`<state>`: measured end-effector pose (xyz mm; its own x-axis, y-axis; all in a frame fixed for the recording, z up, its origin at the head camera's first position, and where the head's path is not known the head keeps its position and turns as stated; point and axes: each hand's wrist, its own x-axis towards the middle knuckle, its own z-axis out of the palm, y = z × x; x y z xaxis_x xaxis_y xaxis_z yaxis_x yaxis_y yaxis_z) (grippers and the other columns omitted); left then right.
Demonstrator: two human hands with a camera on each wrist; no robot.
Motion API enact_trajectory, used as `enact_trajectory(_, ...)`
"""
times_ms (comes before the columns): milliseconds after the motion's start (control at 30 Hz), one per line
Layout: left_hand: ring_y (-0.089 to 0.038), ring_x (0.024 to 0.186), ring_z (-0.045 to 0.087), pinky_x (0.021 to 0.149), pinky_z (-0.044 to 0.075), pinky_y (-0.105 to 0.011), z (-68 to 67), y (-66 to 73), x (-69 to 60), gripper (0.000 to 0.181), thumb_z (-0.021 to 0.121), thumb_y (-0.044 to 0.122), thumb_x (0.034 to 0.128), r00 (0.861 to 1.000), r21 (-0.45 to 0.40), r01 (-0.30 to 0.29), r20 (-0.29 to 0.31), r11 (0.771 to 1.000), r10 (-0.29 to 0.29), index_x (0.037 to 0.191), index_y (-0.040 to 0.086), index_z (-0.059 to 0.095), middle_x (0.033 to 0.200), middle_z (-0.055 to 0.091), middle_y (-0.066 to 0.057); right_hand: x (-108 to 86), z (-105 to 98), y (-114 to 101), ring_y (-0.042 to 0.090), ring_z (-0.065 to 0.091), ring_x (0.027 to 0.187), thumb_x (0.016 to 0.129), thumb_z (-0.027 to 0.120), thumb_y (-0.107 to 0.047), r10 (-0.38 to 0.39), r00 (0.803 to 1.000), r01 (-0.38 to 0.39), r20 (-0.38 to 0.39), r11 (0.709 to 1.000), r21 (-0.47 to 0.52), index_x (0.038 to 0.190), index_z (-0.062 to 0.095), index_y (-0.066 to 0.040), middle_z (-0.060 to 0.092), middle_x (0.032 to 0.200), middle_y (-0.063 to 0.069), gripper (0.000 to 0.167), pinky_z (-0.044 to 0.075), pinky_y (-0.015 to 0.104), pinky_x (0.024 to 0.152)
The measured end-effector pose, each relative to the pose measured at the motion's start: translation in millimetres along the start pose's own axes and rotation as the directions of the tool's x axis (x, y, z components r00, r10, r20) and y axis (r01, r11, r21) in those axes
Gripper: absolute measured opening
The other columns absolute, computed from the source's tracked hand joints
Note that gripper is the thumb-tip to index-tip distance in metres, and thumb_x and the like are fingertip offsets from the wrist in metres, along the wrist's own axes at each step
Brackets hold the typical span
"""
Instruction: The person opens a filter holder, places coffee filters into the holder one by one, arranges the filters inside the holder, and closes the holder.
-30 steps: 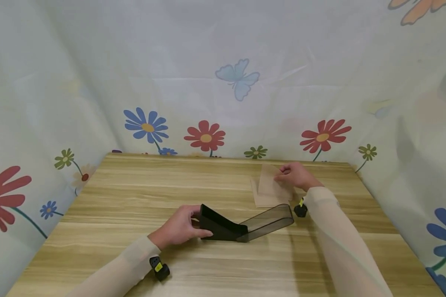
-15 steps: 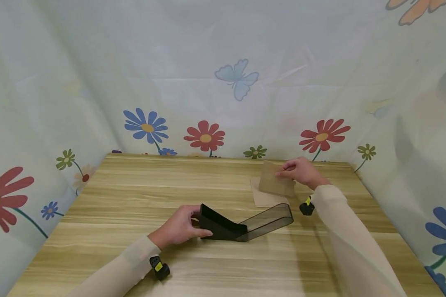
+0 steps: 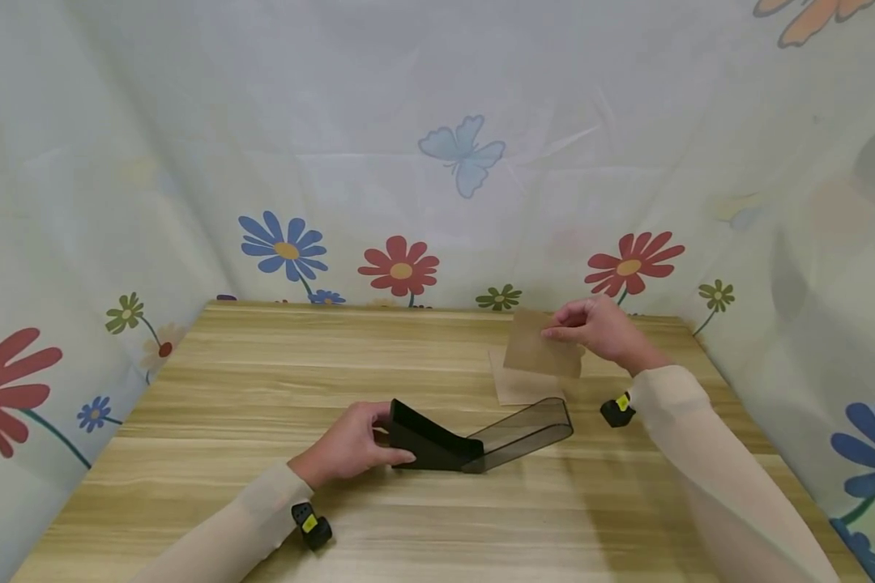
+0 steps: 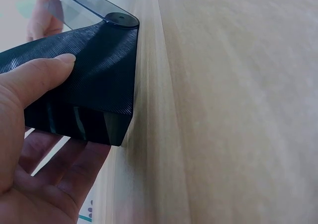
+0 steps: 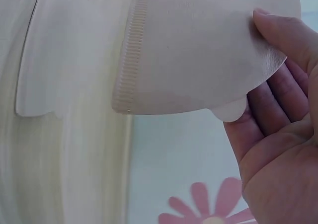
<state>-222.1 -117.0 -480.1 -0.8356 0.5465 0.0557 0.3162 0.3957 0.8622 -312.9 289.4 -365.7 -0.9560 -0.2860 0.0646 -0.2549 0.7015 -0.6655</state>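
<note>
A black holder (image 3: pixel 432 441) with a hinged, see-through smoky lid (image 3: pixel 528 433) stands on the table, lid swung out to the right. My left hand (image 3: pixel 353 444) grips its left end, thumb on the near side, as the left wrist view also shows on the holder (image 4: pixel 89 80). At the back right, my right hand (image 3: pixel 601 330) pinches a tan paper filter (image 3: pixel 535 348) by its right edge, above another paper (image 3: pixel 514 387) lying on the table. In the right wrist view the pinched filter (image 5: pixel 194 50) shows a crimped seam and a rounded edge.
The wood-grain table (image 3: pixel 299 356) reaches back to a pale curtain (image 3: pixel 321 105) printed with flowers and a butterfly, which also hangs at both sides. The open lid lies between the holder and the flat paper. Small black cameras are on both wrists.
My right hand has lifted the pinched paper up and moved right and back, showing more of the paper below. My left hand and the holder have stayed in place.
</note>
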Motion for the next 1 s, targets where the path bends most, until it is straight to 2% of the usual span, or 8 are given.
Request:
enact_trajectory(167,-0.012,0.095,0.07,0.077,0.056,-0.027,0.4,0.1,-1.5,0.033,0.088,0.032,0.0826,1.0,-0.009,0.0,0.004,1.0,0.0,0.112,0.032,0.072,0.106,0.074,0.01,-12.7,-5.1,-18.8,0.011,0.069,0.086,0.089,0.081,-0.033,-0.044,0.999,0.044,-0.005,0.999,-0.012,0.094,0.08,-0.013,0.078,0.092,0.003,0.021,0.053,0.025,0.076)
enact_trajectory(333,-0.012,0.096,0.071,0.077,0.056,-0.027,0.6,-1.6,-1.9,0.033,0.087,0.033,0.0828,1.0,-0.022,-0.007,0.003,1.0,0.007,0.112,0.033,0.072,0.107,0.074,0.01,-24.9,-9.0,-41.0,0.008,0.07,0.085,0.087,0.083,-0.031,-0.092,0.996,0.092,0.001,0.996,0.02,0.094,0.08,-0.013,0.078,0.094,0.004,0.02,0.054,0.022,0.077)
enact_trajectory(467,-0.012,0.097,0.07,0.078,0.057,-0.027,0.7,-1.6,-1.5,0.033,0.087,0.033,0.0829,1.0,-0.023,-0.007,0.004,1.0,0.007,0.112,0.033,0.072,0.107,0.074,0.01,-33.3,-7.5,-58.9,0.007,0.072,0.086,0.087,0.083,-0.026,-0.102,0.995,0.101,0.017,0.994,0.052,0.098,0.08,-0.012,0.079,0.098,0.004,0.018,0.056,0.022,0.077)
enact_trajectory(600,-0.012,0.097,0.07,0.079,0.057,-0.027,0.5,-1.2,-1.2,0.032,0.087,0.032,0.0831,1.0,-0.023,-0.005,0.002,1.0,0.005,0.112,0.032,0.072,0.107,0.074,0.01,-39.3,1.7,-76.5,0.008,0.074,0.087,0.088,0.083,-0.022,-0.109,0.993,0.105,0.045,0.99,0.094,0.101,0.08,-0.01,0.08,0.099,0.005,0.019,0.056,0.023,0.078)
enact_trajectory(767,-0.012,0.098,0.07,0.082,0.058,-0.026,0.3,-0.1,-0.6,0.033,0.088,0.032,0.0824,1.0,-0.021,-0.003,0.0,1.0,0.003,0.111,0.032,0.072,0.108,0.074,0.011,-45.4,18.2,-96.1,0.011,0.074,0.085,0.087,0.083,-0.018,-0.134,0.989,0.123,0.065,0.981,0.149,0.099,0.081,-0.012,0.08,0.097,0.004,0.013,0.057,0.026,0.076)
enact_trajectory(1000,-0.011,0.098,0.07,0.081,0.057,-0.026,1.3,-2.5,0.4,0.033,0.087,0.033,0.0825,1.0,0.0,-0.006,-0.005,1.0,0.006,0.112,0.031,0.072,0.108,0.074,0.01,-53.4,40.4,-113.8,0.011,0.073,0.084,0.087,0.083,-0.015,-0.184,0.98,0.167,0.082,0.97,0.179,0.097,0.082,-0.013,0.08,0.096,0.004,0.01,0.057,0.026,0.073)
